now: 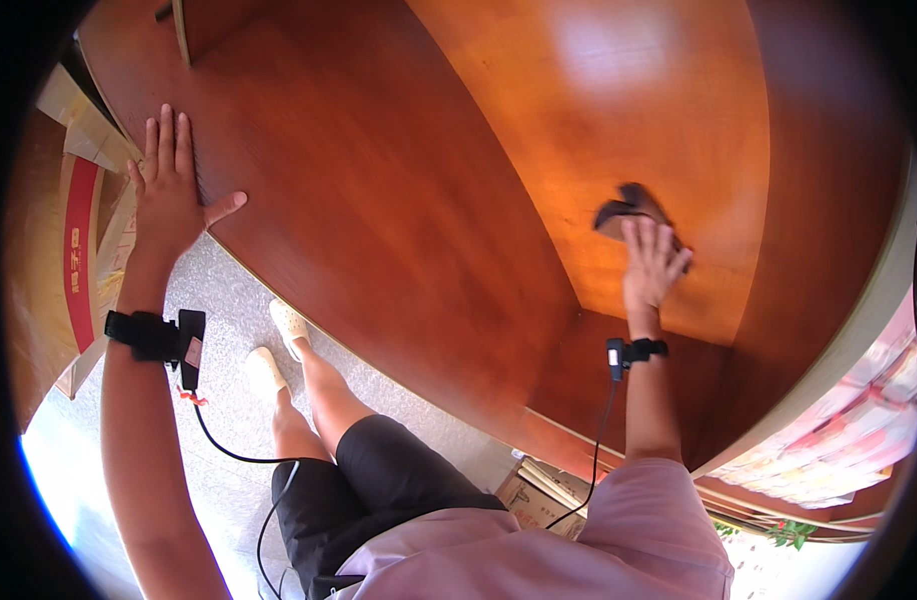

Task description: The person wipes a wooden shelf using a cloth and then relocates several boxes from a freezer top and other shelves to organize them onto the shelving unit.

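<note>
My left hand (pixel 168 200) lies flat with its fingers spread on the front edge of a reddish-brown wooden board (pixel 368 210). Nothing is held in it. Farther in, my right hand (pixel 650 268) presses a dark cloth (pixel 630 203) against a glossy orange-brown wood panel (pixel 668 120). The cloth is bunched under the fingers and slightly smeared by motion, and the palm side is hidden. Board and panel meet at an inner corner of what looks like a cabinet or shelf unit.
Cardboard boxes (pixel 43 290) with a red band stand at the left. Black cables run from the wrist straps. Below lies a speckled grey floor (pixel 218 290). Another box (pixel 528 500) sits under the board's near edge. Pink and white packages (pixel 828 440) fill the right, beyond a curved rim.
</note>
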{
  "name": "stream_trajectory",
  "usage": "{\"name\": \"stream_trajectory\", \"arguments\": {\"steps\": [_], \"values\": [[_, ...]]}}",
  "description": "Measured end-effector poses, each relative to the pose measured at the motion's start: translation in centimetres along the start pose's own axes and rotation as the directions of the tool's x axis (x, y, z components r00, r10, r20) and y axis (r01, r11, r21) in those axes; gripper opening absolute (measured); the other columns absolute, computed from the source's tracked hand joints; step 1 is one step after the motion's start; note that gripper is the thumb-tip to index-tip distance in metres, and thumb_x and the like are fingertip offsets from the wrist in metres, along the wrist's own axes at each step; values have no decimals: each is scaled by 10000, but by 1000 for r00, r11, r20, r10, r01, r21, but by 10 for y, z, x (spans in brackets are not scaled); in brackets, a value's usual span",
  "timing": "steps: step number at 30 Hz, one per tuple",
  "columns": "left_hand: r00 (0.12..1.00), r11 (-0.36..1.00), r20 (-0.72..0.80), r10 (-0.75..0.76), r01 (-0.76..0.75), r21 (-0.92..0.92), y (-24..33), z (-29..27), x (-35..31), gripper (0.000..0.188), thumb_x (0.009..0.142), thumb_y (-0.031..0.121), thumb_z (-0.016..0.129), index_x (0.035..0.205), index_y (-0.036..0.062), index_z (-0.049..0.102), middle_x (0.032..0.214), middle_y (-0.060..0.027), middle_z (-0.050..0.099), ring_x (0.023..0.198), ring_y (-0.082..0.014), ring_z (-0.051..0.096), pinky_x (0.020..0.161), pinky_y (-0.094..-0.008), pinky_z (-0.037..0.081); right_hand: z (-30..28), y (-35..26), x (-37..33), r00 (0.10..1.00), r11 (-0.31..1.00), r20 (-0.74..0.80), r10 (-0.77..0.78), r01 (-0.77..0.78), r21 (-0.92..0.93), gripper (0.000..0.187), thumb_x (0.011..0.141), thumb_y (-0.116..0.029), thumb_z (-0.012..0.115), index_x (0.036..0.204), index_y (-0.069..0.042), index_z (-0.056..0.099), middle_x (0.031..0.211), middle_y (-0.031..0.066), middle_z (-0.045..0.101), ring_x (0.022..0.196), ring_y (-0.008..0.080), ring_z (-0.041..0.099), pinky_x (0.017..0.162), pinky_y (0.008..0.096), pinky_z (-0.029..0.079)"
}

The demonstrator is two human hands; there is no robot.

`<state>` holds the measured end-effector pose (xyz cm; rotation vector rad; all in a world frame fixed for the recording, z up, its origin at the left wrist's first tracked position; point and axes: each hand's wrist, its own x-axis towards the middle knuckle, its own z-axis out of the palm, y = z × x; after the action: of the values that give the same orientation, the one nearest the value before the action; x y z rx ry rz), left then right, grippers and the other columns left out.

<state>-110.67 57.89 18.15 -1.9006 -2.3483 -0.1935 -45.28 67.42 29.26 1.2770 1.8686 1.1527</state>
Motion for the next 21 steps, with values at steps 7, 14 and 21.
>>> {"name": "stream_trajectory", "arguments": {"steps": [7,14,21], "values": [[992,990,120,-48,31,136,5,-3,-10,1135,703,719,612,1494,32,175,1572,-163,105,1448,-349,118,1066,-665,182,69,50,-75,741,749,-194,642,-553,365,595,1010,-385,353,1509,-118,168,1565,211,43,1424,439,102,1092,624,195],[987,981,79,142,-130,-141,106,-30,-78,958,805,455,673,1443,-88,208,1543,-268,85,1440,-402,84,1113,-581,187,154,-48,-87,97,-834,940,326,-439,335,615,985,-315,387,1411,57,145,1403,307,141,1318,411,204,1046,491,295],[877,872,347,331,-143,-469,202,-36,-121,1045,738,402,739,1468,-62,151,1553,-250,54,1446,-391,51,1152,-512,136,77,-47,-42,403,-998,913,61,50,45,326,985,-118,391,1292,-20,445,1180,164,548,1090,284,540,864,415,514]]}}
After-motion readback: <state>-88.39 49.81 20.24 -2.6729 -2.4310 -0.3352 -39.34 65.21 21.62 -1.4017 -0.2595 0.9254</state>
